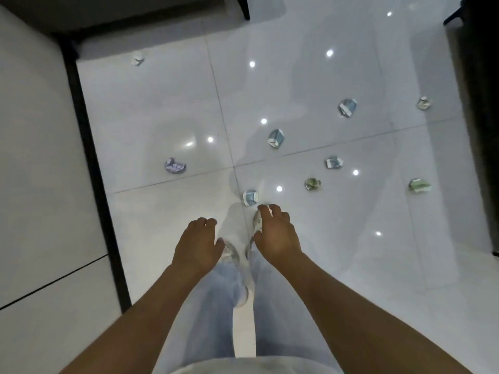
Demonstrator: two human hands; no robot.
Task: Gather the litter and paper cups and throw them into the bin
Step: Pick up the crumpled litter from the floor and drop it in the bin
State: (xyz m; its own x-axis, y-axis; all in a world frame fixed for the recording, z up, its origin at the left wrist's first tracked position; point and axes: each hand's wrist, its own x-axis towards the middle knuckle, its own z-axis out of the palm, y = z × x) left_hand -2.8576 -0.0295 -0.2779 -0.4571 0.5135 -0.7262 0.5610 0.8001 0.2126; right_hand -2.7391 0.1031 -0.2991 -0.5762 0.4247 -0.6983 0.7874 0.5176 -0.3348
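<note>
Several crushed paper cups and paper scraps lie scattered on the glossy white tile floor. A blue-and-white crushed cup lies just beyond my right hand, whose fingers hang loosely and hold nothing. My left hand hangs beside it, also holding nothing. Other pieces: a blue cup, another blue one, a smaller blue one, a greenish one, a green one, a pale one, a purple crumpled paper and a white scrap. No bin is in view.
A white cabinet or wall panel with a black edge strip runs along the left. Dark furniture legs stand at the top and a dark piece of furniture lines the right side. My legs and shoes are below.
</note>
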